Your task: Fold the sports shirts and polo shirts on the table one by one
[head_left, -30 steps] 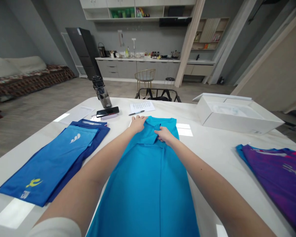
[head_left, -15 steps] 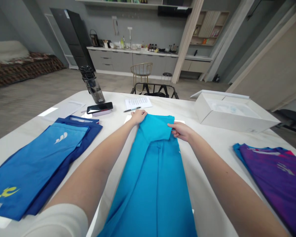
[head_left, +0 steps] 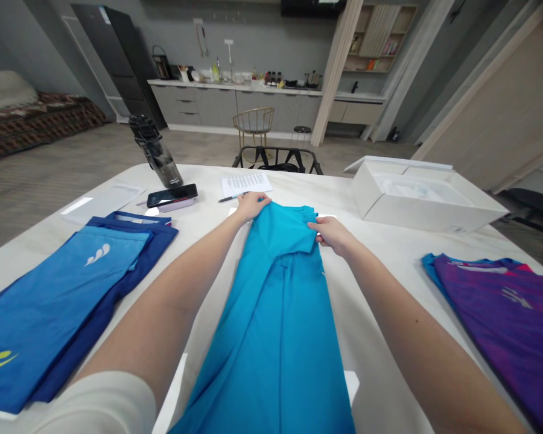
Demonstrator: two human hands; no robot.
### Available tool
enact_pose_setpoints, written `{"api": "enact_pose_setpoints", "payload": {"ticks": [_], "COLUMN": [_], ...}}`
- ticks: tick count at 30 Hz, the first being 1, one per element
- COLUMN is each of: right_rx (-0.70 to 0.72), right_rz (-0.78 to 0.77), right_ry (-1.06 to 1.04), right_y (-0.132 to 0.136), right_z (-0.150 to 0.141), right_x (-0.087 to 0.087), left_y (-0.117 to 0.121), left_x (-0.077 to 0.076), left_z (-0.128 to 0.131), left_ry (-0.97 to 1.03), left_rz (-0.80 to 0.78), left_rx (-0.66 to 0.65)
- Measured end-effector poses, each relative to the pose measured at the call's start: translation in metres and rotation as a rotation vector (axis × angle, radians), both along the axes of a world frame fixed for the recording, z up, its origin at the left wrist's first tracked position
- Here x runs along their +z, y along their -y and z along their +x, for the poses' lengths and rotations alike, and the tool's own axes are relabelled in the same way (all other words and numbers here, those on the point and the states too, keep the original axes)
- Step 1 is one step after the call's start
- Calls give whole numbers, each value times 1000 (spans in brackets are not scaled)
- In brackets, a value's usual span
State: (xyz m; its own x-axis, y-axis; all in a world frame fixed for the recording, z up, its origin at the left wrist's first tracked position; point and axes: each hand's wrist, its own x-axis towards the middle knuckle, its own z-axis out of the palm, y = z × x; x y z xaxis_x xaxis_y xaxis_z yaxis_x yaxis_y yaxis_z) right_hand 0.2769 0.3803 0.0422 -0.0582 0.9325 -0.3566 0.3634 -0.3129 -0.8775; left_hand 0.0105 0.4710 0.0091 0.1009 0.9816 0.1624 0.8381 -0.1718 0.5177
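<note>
A turquoise T-shirt (head_left: 276, 325) lies lengthwise before me, folded into a long strip, with one sleeve (head_left: 289, 232) turned over its far part. At the far left corner my left hand (head_left: 252, 205) is closed on the fabric. My right hand (head_left: 329, 232) pinches the sleeve's right edge between thumb and fingers. The shirt's near end runs out of view at the bottom. White board edges show from under the shirt on both sides.
Folded blue garments (head_left: 72, 283) lie left; folded purple and blue shirts (head_left: 502, 307) lie right. Further back stand a water bottle (head_left: 160, 158), a phone (head_left: 172, 196), printed paper (head_left: 248, 182) with a pen (head_left: 230, 198), and an open white box (head_left: 429, 205).
The view has shifted slightly. Both hands stay on the shirt, and the cloth at its far end now looks a little lifted and looser between them.
</note>
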Motion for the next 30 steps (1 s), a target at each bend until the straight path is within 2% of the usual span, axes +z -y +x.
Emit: {"api": "enact_pose_setpoints", "payload": {"ticks": [3,6,8,11,13,15,20,25,30], "right_rx": [5,-4,-15,-55,-77,-51,250,497,587], "right_rz": [22,182,273,333,412,528,741,770,735], "right_ry": [98,449,672,844,865,841,674,564,565], "right_y": [-11,-13,-7,6,16,27,65,123,182], "right_z": [10,12,10,7,5,2,-15,-41,-59], "right_x": [-9,-30,-41,-44,-42,-39,-38,-41,-39], "left_y": [4,20,35,61,81,103,168,241,309], "left_x": [-8,-18,-21,-22,-22,-21,-16,-5,6], "left_z": [8,14,16,16,14,12,2,-2,-2], "left_ry": [-110,-186,-208,-252,-275,-273,-255,-293,-310], "left_rz": [-10,96,194,240,240,237,225,201,117], "left_rx": [36,83,9,-216,-303,-309,-284,-321,-264]}}
